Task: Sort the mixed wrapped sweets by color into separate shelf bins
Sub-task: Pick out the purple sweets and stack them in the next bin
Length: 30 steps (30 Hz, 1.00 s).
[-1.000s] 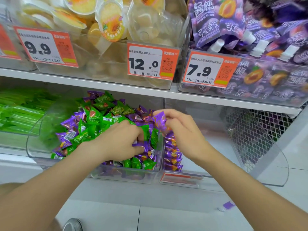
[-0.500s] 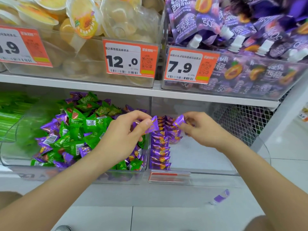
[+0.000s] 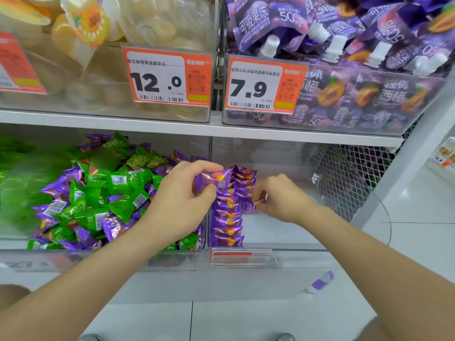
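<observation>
- Sweets (image 3: 98, 193), green and purple mixed, fill the left bin (image 3: 123, 263) on the lower shelf.
- The right bin (image 3: 295, 232) holds a row of purple sweets (image 3: 227, 225) along its left wall.
- The left hand (image 3: 177, 205), over the wall between the 2 bins, pinches 1 purple sweet (image 3: 214, 179).
- The right hand (image 3: 283, 200) pinches a second purple sweet (image 3: 259, 201) touching the row's far end.

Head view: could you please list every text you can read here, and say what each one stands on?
"12.0": jelly-cup price tag.
"7.9": pouch price tag.
"可吸果冻": purple pouches.
"50%": the same pouches.
"西梅": pouches behind the bin's clear front.
Too small or blurred to read: both tags' small print, the sweet wrappers, the lower red label.
</observation>
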Motion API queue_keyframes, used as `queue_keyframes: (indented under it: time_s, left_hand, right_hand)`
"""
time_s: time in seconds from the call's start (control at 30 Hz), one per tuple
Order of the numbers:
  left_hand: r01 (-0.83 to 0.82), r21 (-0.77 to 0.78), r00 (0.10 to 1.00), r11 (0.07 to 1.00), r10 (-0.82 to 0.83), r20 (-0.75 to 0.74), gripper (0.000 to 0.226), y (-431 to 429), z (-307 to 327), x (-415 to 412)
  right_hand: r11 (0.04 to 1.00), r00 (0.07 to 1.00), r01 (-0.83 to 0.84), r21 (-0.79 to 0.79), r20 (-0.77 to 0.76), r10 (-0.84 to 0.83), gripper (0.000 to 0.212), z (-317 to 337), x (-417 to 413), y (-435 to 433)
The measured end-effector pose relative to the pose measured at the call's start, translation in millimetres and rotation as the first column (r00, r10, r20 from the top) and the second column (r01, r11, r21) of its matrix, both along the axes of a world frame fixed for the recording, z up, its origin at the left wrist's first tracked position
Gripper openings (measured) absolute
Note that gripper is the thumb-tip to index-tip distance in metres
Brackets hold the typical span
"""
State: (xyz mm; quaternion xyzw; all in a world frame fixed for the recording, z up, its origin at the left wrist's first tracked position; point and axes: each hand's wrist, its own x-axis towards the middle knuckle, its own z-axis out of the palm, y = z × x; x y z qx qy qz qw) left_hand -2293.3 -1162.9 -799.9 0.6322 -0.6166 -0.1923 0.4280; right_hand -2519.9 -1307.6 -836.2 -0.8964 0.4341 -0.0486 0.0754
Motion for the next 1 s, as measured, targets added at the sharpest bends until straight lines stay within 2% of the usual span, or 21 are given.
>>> queue_keyframes:
  time_s: [0.1, 0.43, 0.7, 0.77, 0.8, 0.87, 0.9, 0.93, 1.0]
  left_hand:
    - [-0.002, -0.005, 1.0, 1.0, 0.002, 0.01, 0.033, 0.2, 0.2, 0.0]
    - [0.036, -0.004, 0.999, 0.999, -0.036, -0.003, 0.037, 4.4, 3.6, -2.5]
    - [0.044, -0.032, 0.999, 0.999, -0.044, 0.015, 0.029, 4.7, 2.8, 1.1]
    - [0.045, -0.04, 0.999, 0.998, -0.044, 0.021, 0.025, 5.2, 4.1, 0.0]
    - [0.046, -0.04, 0.999, 0.998, -0.046, 0.009, 0.023, 5.3, 5.0, -1.0]
    - [0.047, -0.034, 0.999, 0.998, -0.048, -0.024, 0.019, 6.1, 7.4, -2.9]
    - [0.049, -0.031, 0.998, 0.998, -0.05, -0.041, 0.017, 6.3, 8.3, -3.7]
    - [0.057, -0.032, 0.996, 0.998, -0.059, -0.066, 0.015, 6.9, 9.8, -5.2]
    - [0.081, -0.035, 0.987, 0.996, -0.085, -0.135, 0.012, 7.8, 14.0, -7.8]
  right_hand:
    - [1.0, 1.0, -0.004, -0.002, -0.008, 0.004, 0.019, -0.7, -2.5, -4.7]
    - [0.998, 0.996, -0.054, 0.009, 0.065, 0.053, 0.011, -2.9, -1.2, -2.6]
    - [0.999, 0.998, -0.035, -0.007, 0.046, 0.035, 0.016, 1.1, -1.8, -2.9]
    - [1.0, 0.997, -0.022, -0.008, 0.072, 0.023, 0.011, 10.5, -2.8, -1.5]
    - [1.0, 0.995, -0.008, -0.017, 0.099, 0.01, 0.009, 14.8, -3.3, 0.0]
    - [0.998, 0.982, 0.033, -0.06, 0.189, -0.021, 0.032, 24.8, -2.4, 6.9]
    - [0.999, 0.959, 0.036, -0.026, 0.282, -0.027, 0.04, 32.7, -1.3, 13.5]
    - [0.997, 0.913, 0.01, 0.076, 0.405, -0.04, 0.041, 41.9, 0.0, 21.8]
    - [0.921, 0.797, -0.16, 0.356, 0.597, -0.092, 0.027, 60.2, 4.7, 42.1]
